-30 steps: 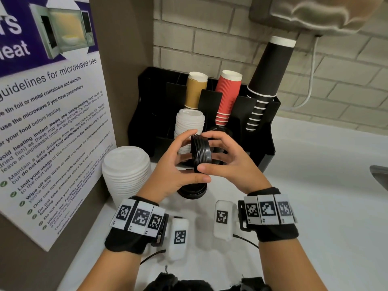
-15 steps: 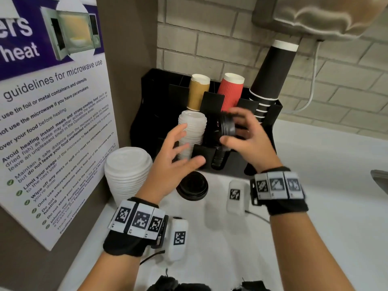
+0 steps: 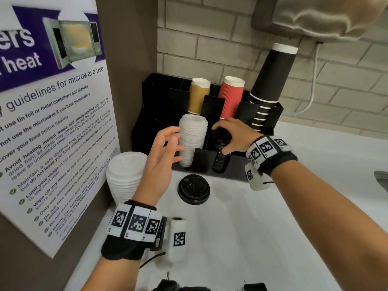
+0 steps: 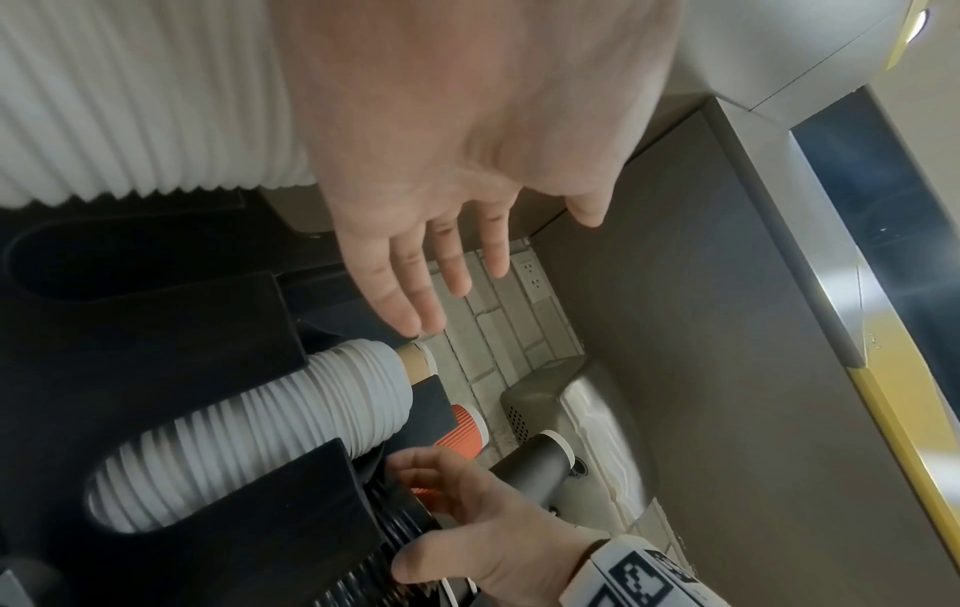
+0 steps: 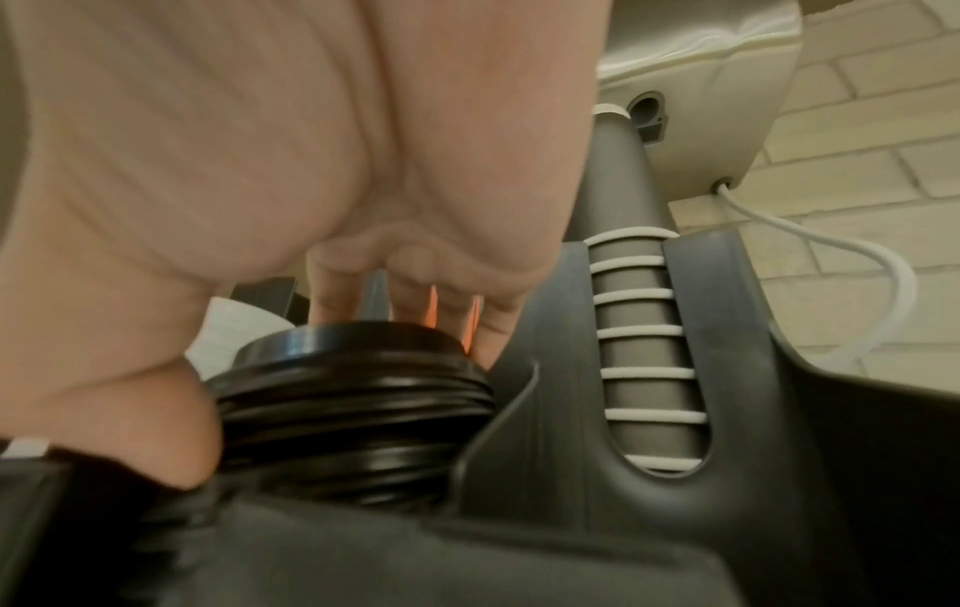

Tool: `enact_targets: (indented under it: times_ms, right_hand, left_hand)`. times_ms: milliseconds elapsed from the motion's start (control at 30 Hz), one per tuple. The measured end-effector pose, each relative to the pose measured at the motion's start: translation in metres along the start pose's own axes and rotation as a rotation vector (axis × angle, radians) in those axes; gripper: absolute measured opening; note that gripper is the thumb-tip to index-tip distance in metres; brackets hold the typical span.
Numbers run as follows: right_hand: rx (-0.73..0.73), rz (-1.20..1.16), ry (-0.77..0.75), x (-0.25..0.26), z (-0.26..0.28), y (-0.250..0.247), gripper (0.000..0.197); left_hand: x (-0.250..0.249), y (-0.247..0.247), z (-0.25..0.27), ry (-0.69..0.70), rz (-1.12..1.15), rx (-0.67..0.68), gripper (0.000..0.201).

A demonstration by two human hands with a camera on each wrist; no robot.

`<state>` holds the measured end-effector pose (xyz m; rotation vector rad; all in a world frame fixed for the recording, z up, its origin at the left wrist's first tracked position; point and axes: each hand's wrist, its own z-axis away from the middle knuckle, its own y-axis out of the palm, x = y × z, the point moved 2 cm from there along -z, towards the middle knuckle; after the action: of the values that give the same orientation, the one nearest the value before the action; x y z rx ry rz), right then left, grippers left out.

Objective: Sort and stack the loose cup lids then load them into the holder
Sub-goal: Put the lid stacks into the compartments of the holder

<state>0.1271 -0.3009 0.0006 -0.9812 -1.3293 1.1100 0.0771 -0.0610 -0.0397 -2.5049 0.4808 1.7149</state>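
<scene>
Right hand grasps the short stack of black lids at its rim, seating it atop the black column in the holder — just right of the white lid column. Left hand hovers released. The lids look light, thin and slippery — best held by the rims.

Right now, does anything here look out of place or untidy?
Yes: one black lid lies alone on the counter, and a white lid stack stands outside the holder.

White counter with black holder, loose black lid, white lid stack.
</scene>
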Motion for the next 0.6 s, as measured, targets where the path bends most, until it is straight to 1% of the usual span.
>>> enact_targets:
  times_ms: [133,233,400,533,600]
  right_hand:
    - [0.004,-0.018,-0.036,-0.004,0.004,0.004,0.077]
    - [0.019,0.039,-0.032,-0.003,0.007,0.009,0.081]
    - [-0.027,0.062,-0.013,0.002,0.01,0.013,0.075]
    - [-0.046,0.228,0.016,0.008,0.012,0.022,0.077]
    - [-0.059,0.288,0.022,0.009,0.013,0.027,0.075]
  left_hand:
    - [0.001,0.002,0.001,-0.023,-0.009,0.001,0.034]
    - [0.001,0.005,0.001,-0.027,-0.013,0.006,0.035]
    - [0.0,0.008,0.003,-0.035,-0.025,0.019,0.036]
    - [0.0,0.007,0.003,-0.033,-0.025,0.022,0.036]
    - [0.001,0.008,0.003,-0.04,-0.022,0.024,0.035]
